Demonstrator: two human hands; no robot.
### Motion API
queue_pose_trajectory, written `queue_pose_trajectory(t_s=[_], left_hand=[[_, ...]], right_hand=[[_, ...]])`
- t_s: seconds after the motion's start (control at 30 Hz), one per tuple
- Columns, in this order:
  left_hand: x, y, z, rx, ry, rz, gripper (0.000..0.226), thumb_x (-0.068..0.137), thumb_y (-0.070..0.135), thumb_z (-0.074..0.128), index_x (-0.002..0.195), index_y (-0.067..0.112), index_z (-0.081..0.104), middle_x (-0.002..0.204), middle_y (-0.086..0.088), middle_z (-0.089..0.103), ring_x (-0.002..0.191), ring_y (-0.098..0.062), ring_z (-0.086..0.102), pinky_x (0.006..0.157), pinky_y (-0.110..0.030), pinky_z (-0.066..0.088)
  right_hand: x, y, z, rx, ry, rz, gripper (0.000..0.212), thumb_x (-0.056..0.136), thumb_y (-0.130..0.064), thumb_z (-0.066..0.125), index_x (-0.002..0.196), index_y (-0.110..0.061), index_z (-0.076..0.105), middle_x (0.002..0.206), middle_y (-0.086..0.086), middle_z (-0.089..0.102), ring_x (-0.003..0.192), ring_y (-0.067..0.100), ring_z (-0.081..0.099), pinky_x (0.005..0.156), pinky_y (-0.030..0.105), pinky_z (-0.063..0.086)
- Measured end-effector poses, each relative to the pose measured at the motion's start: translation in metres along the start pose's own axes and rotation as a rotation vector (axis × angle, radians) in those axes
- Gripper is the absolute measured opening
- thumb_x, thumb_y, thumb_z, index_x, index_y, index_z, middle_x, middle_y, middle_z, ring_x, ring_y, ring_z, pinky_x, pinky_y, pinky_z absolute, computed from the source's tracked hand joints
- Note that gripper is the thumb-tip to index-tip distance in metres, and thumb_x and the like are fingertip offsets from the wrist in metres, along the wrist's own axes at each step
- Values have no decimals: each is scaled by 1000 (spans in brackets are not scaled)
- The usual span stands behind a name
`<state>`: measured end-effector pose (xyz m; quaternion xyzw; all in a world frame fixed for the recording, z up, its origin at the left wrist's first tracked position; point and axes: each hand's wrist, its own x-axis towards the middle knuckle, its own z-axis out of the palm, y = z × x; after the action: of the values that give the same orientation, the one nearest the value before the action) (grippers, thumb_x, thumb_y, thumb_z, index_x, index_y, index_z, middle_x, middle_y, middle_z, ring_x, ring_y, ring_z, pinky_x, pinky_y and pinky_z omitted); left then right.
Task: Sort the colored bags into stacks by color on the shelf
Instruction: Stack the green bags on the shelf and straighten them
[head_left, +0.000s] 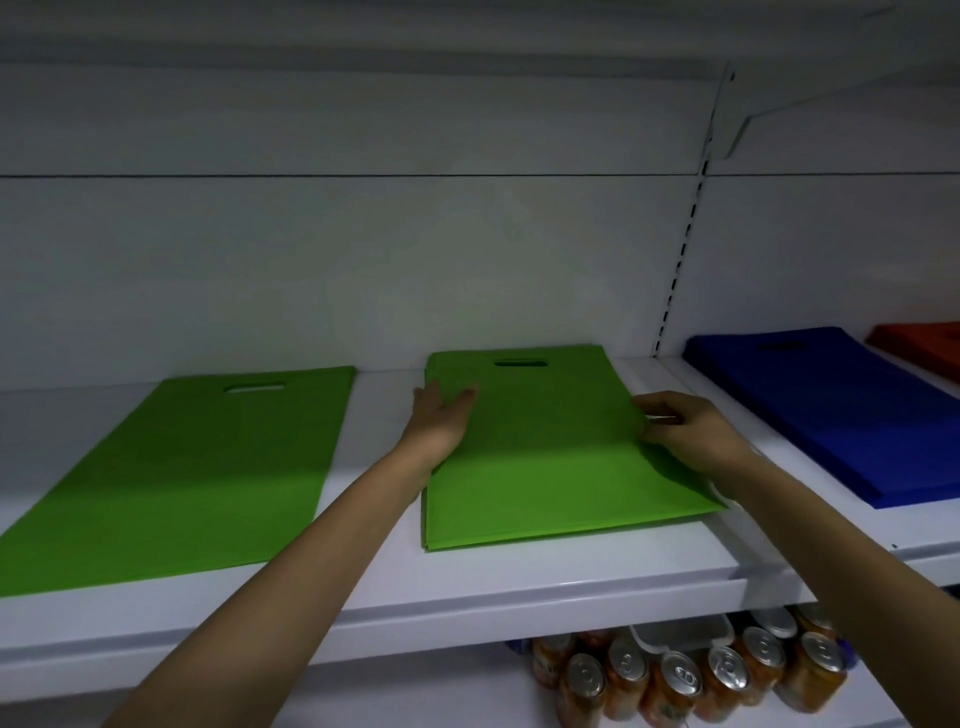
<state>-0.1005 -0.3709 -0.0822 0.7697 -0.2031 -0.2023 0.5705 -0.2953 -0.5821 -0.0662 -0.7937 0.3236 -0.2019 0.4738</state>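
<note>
On the white shelf (519, 587), the left hand (441, 415) lies flat and open on the middle green bag stack (540, 478). The right hand (680, 431) curls its fingers on the stack's right edge. 1 green bag (208, 467) lies left, the blue stack (831, 410) right.

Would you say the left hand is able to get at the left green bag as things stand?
Probably yes: the left hand rests on the left edge of the middle green stack, and the left green bag lies flat beside it, with only bare shelf between.
</note>
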Motion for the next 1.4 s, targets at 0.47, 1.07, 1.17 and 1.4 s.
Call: queue_pose_trajectory(t_s=[0.47, 1.07, 1.17, 1.4], left_hand=[[-51, 15, -74, 130, 412, 146, 40, 95, 17, 56, 133, 8, 48, 125, -11, 59, 115, -25, 55, 72, -18, 36], [-91, -69, -302, 883, 348, -23, 47, 94, 38, 51, 133, 11, 52, 136, -13, 51, 124, -32, 46, 97, -39, 44], [-85, -78, -314, 1020, 286, -74, 55, 95, 50, 43, 128, 7, 51, 131, -14, 48, 121, -33, 43, 94, -40, 40], [-84, -91, -311, 1050, 355, 16, 56, 95, 53, 42, 116, 5, 59, 124, -13, 54, 118, -32, 44, 95, -39, 35]], right_hand=[[-6, -91, 90, -210, -190, -405, 32, 85, 0, 64, 117, -3, 64, 117, 14, 66, 98, 15, 58, 85, 21, 41], [-68, -152, 291, -585, -188, -412, 53, 92, -45, 57, 133, -12, 52, 133, 13, 53, 121, 30, 49, 99, 35, 41], [-72, -156, 303, -739, -111, -313, 56, 95, -52, 45, 129, -8, 52, 127, 17, 54, 116, 34, 50, 96, 38, 43], [-89, -155, 325, -955, 30, -296, 53, 98, -51, 36, 112, -7, 61, 117, 16, 53, 110, 33, 49, 90, 38, 40]])
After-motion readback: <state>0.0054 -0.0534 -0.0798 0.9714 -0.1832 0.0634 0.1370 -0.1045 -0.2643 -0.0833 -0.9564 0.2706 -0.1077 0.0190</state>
